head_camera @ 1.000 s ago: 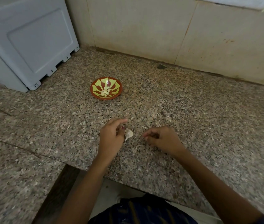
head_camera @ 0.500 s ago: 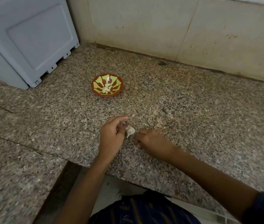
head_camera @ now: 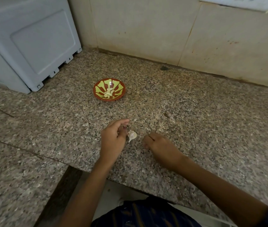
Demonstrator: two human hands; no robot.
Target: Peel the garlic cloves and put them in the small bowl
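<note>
- My left hand [head_camera: 112, 141] pinches an unpeeled garlic clove [head_camera: 132, 135] by its edge, thumb and fingers curled, just above the granite counter [head_camera: 195, 122], at about 6 o'clock from the small bowl [head_camera: 119, 95].
- My right hand [head_camera: 159, 145] sits at 3 o'clock of the clove, near it but apart, knuckles up and fingers curled under; I cannot tell whether it has hold of a scrap of skin or nothing.
- The small bowl, red with yellow-green petals, stands well apart toward the wall at 12 o'clock and already holds a little heap of peeled cloves [head_camera: 108, 93].
- A grey appliance [head_camera: 31, 46] fills the counter's corner at 10 o'clock.
- I judge the clove light and firm, its papery skin thin, dry and apt to tear in flakes; once bared it will likely be smooth and a little sticky.
- The best hold, to my eye, is across the plump middle with the left fingertips, leaving the pointed tail free for the right to nip and strip.
- Squeezed too lightly, so small a thing may skid off across the stone.
</note>
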